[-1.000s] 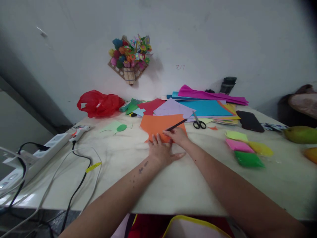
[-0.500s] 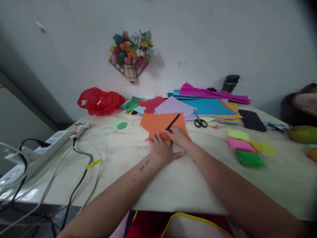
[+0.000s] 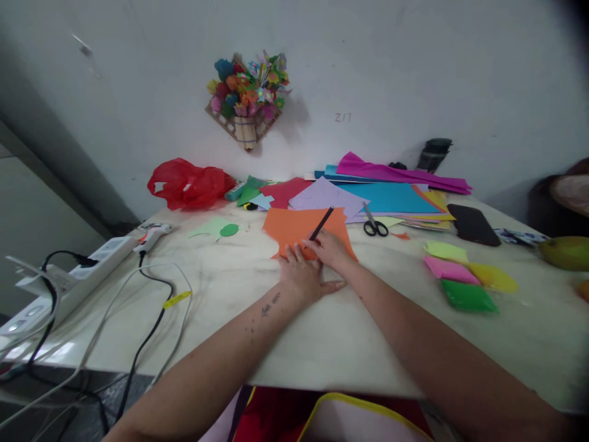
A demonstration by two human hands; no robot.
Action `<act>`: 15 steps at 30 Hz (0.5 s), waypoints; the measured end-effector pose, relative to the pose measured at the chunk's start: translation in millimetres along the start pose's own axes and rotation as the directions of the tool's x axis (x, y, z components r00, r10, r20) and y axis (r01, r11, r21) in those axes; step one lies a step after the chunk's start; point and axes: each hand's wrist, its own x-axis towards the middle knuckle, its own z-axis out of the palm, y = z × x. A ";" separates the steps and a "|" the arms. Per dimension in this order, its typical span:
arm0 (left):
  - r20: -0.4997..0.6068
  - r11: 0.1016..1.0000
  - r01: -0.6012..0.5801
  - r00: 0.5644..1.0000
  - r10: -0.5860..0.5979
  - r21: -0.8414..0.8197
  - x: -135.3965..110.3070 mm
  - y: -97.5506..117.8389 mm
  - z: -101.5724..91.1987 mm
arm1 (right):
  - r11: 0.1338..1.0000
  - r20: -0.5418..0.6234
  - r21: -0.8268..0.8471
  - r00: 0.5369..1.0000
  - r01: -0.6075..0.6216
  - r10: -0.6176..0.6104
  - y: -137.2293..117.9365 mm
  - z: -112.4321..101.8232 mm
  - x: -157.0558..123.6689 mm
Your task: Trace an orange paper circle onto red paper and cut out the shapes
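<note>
An orange sheet of paper [image 3: 294, 224] with cut, uneven edges lies on the pale table. My left hand [image 3: 301, 276] presses its lower edge, fingers spread and thumb stretched to the right. Just beyond it, my right hand [image 3: 327, 248] is closed around a black pencil [image 3: 322, 223], tilted up to the right. The pencil's tip is hidden by my fingers, low on the sheet. Right of the sheet lie black-handled scissors [image 3: 376, 228] and a small orange scrap [image 3: 402, 236].
Coloured sheets [image 3: 386, 197] are stacked at the back. Left are a red plastic bag [image 3: 186, 187], a glue gun [image 3: 154, 236], a power strip [image 3: 108, 252] and loose cables. Clay packets [image 3: 469, 298], a phone [image 3: 473, 224] and a mango [image 3: 565, 252] lie to the right.
The whole view has shifted slightly to the right. Both hands stay in nearly the same place on the orange paper, and the pencil stands a little steeper.
</note>
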 end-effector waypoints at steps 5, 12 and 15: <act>0.003 1.000 0.011 1.000 -0.011 0.007 -0.1 0.1 0.1 | 1.000 0.010 -0.019 1.000 -0.019 0.019 -2.5 -0.5 0.3; -0.005 1.000 0.011 1.000 -0.011 0.007 -0.8 0.0 1.3 | 1.000 0.012 -0.017 1.000 -0.021 0.021 -1.3 1.0 0.1; -0.003 1.000 0.006 1.000 -0.006 -0.005 -0.5 0.0 1.5 | 1.000 0.015 -0.020 1.000 -0.013 0.013 -0.9 1.2 0.6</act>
